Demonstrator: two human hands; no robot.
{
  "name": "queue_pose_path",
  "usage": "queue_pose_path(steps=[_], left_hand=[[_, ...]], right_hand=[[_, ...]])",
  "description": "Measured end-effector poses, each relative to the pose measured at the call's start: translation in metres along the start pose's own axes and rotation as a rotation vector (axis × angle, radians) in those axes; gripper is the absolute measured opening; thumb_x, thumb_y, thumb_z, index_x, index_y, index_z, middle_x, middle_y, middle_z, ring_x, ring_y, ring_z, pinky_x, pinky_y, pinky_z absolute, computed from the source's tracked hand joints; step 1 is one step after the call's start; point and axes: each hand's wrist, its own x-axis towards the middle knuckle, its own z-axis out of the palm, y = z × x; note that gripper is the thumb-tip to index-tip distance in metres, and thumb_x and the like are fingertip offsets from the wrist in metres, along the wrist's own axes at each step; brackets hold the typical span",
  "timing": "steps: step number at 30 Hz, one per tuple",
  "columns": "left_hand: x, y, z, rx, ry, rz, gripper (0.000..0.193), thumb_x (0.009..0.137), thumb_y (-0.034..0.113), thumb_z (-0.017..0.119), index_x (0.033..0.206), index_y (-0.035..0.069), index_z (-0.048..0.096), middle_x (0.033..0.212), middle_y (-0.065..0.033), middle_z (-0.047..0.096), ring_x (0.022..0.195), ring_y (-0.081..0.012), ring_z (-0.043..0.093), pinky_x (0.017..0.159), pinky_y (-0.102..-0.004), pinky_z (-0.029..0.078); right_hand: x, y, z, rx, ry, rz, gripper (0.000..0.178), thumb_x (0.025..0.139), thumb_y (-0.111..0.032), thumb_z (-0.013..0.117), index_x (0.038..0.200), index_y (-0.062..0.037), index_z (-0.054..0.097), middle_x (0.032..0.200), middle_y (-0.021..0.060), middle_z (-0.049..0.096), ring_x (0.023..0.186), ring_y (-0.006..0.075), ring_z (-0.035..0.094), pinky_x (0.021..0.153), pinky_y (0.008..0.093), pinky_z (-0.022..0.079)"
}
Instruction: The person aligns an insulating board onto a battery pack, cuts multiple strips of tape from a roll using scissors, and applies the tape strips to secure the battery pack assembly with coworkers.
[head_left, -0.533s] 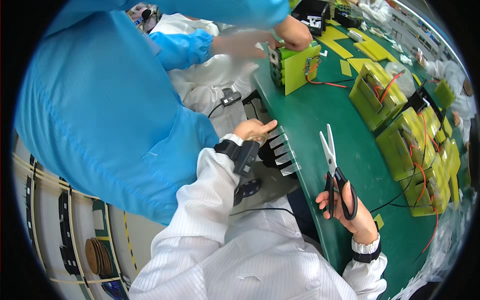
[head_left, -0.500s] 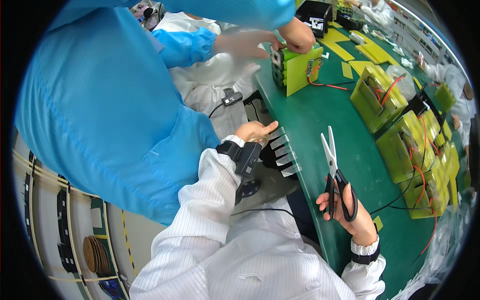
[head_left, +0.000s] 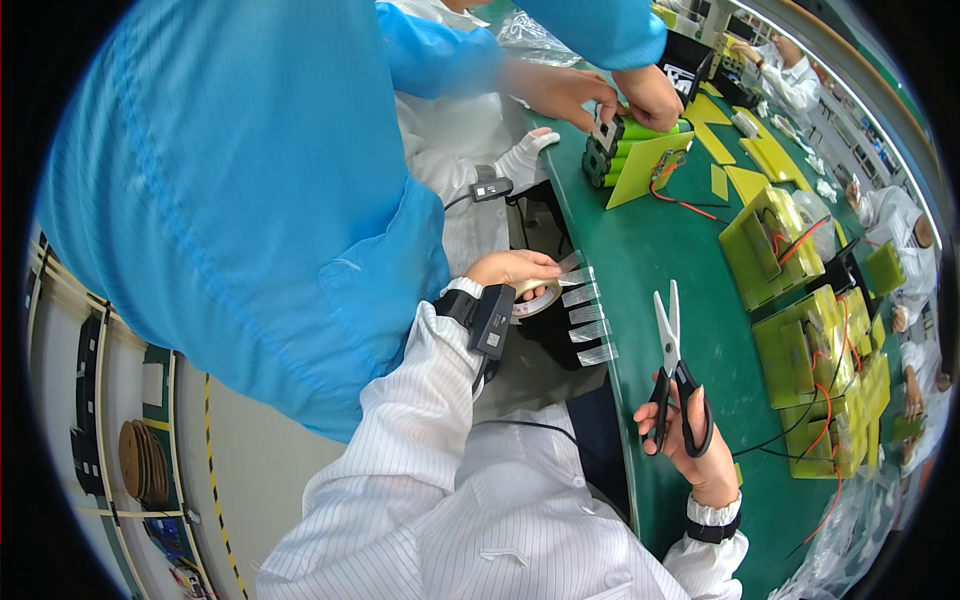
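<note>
My left hand (head_left: 516, 270) is closed around a roll of clear tape (head_left: 537, 299) at the left edge of the green table. Its fingertips are at the table edge, beside the uppermost of several clear tape strips (head_left: 588, 331) that stick to the edge and hang over it. In my right hand (head_left: 697, 455), over the table, is a pair of scissors (head_left: 671, 330) with black handles. Thumb and fingers sit in the handle loops, and the white blades point away from me, slightly apart.
A co-worker in a blue coat (head_left: 250, 200) stands close at left, hands on a green battery pack (head_left: 625, 135). Several yellow-wrapped packs (head_left: 770, 245) with red and black wires line the table's (head_left: 640, 250) right side. Clear plastic (head_left: 850, 540) lies at lower right.
The tape roll, mostly hidden before, now shows below my left hand, whose fingers have come together at the table edge. The scissors stay raised, their blades slightly closer together.
</note>
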Motion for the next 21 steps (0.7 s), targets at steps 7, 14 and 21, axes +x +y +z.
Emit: queue_pose_path(steps=[7,14,21], left_hand=[[-0.006,0.012,0.012,0.289,0.213,-0.089,0.052,0.078,0.058,0.055,0.061,0.009,0.056,0.047,0.0034,0.046,0.039,-0.0044,0.042,0.038,-0.0196,0.033],[-0.008,0.005,0.009,0.516,0.249,-0.088,0.061,0.081,0.06,0.048,0.053,0.006,0.05,0.043,0.0002,0.04,0.039,-0.0082,0.04,0.04,-0.0245,0.03],[-0.007,0.001,-0.003,0.423,0.117,-0.019,0.032,0.087,0.037,0.051,0.098,0.007,0.056,0.064,0.002,0.052,0.05,-0.0065,0.047,0.044,-0.0217,0.039]], right_hand=[[0.001,-0.005,0.005,0.015,-0.011,0.028,0.058,0.091,-0.049,0.031,0.128,-0.0042,0.033,0.098,0.0121,0.056,0.081,0.0152,0.052,0.065,0.0271,0.043],[0.007,-0.013,0.019,-0.107,0.003,0.04,0.065,0.089,-0.056,0.031,0.129,-0.0058,0.032,0.094,0.0119,0.055,0.081,0.0174,0.051,0.063,0.0291,0.04],[0.013,-0.016,0.031,-0.129,-0.008,0.067,0.064,0.088,-0.057,0.032,0.128,-0.007,0.033,0.095,0.0115,0.055,0.081,0.0177,0.051,0.064,0.0292,0.04]])
